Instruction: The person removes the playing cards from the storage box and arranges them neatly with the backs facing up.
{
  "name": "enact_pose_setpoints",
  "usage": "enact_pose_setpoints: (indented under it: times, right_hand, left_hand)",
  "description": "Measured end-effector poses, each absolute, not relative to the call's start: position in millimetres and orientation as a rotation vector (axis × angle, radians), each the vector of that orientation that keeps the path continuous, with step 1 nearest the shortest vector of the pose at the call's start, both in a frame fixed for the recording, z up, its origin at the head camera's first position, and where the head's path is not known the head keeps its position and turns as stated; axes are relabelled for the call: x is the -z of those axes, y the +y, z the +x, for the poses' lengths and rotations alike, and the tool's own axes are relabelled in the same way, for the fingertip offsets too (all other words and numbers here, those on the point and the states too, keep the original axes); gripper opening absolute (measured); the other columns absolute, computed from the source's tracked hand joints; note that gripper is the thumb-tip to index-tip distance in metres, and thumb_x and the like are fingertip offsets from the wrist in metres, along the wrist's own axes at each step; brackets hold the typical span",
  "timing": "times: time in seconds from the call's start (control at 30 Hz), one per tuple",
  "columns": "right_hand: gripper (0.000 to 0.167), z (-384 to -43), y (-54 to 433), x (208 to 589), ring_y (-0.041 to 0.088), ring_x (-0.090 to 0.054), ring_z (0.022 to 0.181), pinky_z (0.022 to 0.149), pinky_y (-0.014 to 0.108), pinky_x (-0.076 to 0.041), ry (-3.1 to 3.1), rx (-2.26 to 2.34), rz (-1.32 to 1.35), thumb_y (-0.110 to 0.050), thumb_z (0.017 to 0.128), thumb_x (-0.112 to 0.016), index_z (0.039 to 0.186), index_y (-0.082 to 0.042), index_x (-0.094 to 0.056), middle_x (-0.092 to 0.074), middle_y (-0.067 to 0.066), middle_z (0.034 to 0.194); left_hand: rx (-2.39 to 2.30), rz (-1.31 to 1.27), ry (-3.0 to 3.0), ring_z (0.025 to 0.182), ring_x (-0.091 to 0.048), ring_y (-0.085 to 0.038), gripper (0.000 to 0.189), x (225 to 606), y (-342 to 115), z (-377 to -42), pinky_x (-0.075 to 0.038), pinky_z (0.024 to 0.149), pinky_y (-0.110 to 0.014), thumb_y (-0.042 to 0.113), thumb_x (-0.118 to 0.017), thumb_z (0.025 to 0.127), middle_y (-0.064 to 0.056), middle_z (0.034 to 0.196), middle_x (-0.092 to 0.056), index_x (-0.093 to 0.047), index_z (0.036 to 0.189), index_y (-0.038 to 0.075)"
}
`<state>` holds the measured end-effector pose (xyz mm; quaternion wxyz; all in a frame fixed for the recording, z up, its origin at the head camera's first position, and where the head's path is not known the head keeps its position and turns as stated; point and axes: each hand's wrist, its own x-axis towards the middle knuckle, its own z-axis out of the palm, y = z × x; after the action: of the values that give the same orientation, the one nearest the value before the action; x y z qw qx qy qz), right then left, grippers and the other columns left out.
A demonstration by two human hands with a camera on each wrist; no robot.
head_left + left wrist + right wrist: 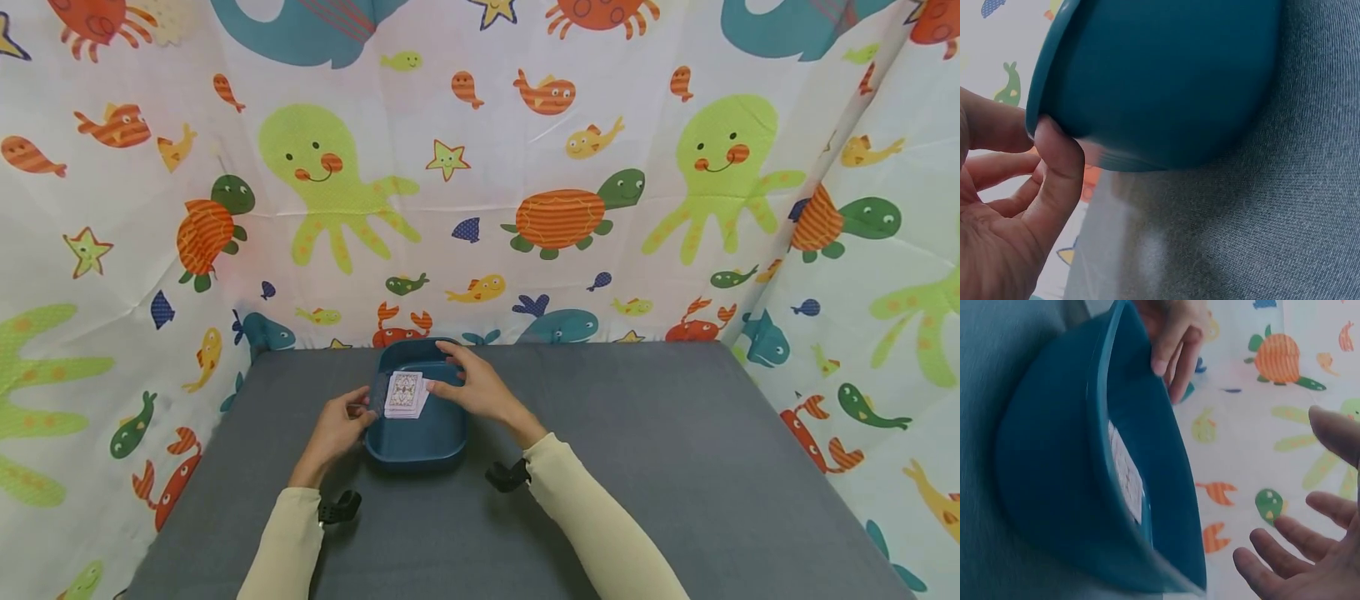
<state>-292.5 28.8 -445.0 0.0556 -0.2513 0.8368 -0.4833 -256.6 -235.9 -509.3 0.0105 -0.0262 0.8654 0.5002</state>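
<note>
A dark blue plastic tub (416,460) stands on the grey table, with a small stack of playing cards (405,394) inside. The top card's patterned back faces up, and the lower cards are fanned out slightly. My left hand (337,429) pinches the tub's left rim between thumb and fingers, clearly seen on the tub wall (1166,75) in the left wrist view. Over the tub's right side hovers my right hand (483,387), fingers spread and holding nothing. In the right wrist view that hand (1310,550) is apart from the rim, and the cards (1125,475) are partly hidden by the wall.
Grey cloth covers the table (637,467). A white curtain (480,208) printed with sea animals hangs right behind the table's back edge and along both sides. A black wrist strap (341,507) is on the left arm, another (508,476) on the right.
</note>
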Motion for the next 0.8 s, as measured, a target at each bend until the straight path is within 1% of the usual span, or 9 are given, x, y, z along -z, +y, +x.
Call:
enact_pose_setpoints:
  times: [0.13, 0.2, 0.47, 0.6, 0.67, 0.8]
  right_hand:
    - [0.069, -293.3, 18.1, 443.9, 0.029, -0.046, 0.137, 0.112, 0.049, -0.038, 2.491, 1.533, -0.702, -0.030, 0.090, -0.071, 0.151, -0.020, -0.038, -0.044, 0.007, 0.152]
    - [0.068, -294.5, 12.8, 444.1, 0.030, -0.047, 0.136, 0.111, 0.050, -0.039, 2.476, 1.555, -0.677, -0.029, 0.090, -0.071, 0.150, -0.020, -0.039, -0.045, 0.007, 0.151]
    - [0.067, -302.8, -7.3, 446.1, 0.031, -0.049, 0.134, 0.103, 0.048, -0.047, 2.494, 1.524, -0.565, -0.028, 0.087, -0.075, 0.147, -0.023, -0.045, -0.049, 0.007, 0.149]
    - [0.064, -308.4, -15.6, 448.3, 0.032, -0.049, 0.134, 0.103, 0.049, -0.046, 2.481, 1.540, -0.515, -0.023, 0.087, -0.075, 0.145, -0.023, -0.047, -0.050, 0.009, 0.148]
    - [0.064, -310.9, -18.7, 449.4, 0.031, -0.050, 0.133, 0.103, 0.049, -0.046, 2.479, 1.547, -0.485, -0.022, 0.086, -0.076, 0.144, -0.025, -0.048, -0.051, 0.008, 0.147]
    - [0.064, -316.9, -23.9, 453.4, 0.031, -0.050, 0.133, 0.103, 0.049, -0.046, 2.468, 1.573, -0.435, -0.021, 0.086, -0.076, 0.144, -0.024, -0.048, -0.051, 0.005, 0.146]
  left_hand:
    - [-1.604, -0.093, 2.668, 0.105, -0.054, -0.029, 0.053, 511.0, -236.5, -257.7, -0.050, 0.066, -0.024, 0.004, -0.058, 0.094, -0.024, 0.132, -0.053, -0.044, 0.145, -0.002]
    - [-1.615, -0.094, 2.662, 0.105, -0.054, -0.029, 0.053, 511.9, -236.7, -258.1, -0.050, 0.066, -0.025, 0.004, -0.058, 0.094, -0.024, 0.131, -0.052, -0.044, 0.144, -0.002]
    - [-1.618, -0.114, 2.652, 0.103, -0.056, -0.028, 0.053, 512.3, -236.5, -257.8, -0.052, 0.065, -0.028, 0.003, -0.058, 0.094, -0.023, 0.131, -0.052, -0.044, 0.145, -0.001]
    - [-1.620, -0.125, 2.638, 0.105, -0.055, -0.029, 0.053, 511.1, -236.4, -257.0, -0.053, 0.066, -0.028, 0.004, -0.057, 0.095, -0.022, 0.132, -0.051, -0.043, 0.146, 0.000]
    - [-1.623, -0.123, 2.627, 0.105, -0.054, -0.029, 0.054, 510.6, -236.3, -256.6, -0.053, 0.066, -0.028, 0.004, -0.057, 0.095, -0.023, 0.133, -0.050, -0.042, 0.147, 0.000]
    - [-1.635, -0.125, 2.606, 0.103, -0.054, -0.028, 0.055, 511.1, -235.9, -256.7, -0.052, 0.066, -0.029, 0.005, -0.056, 0.095, -0.023, 0.134, -0.049, -0.041, 0.148, 0.001]
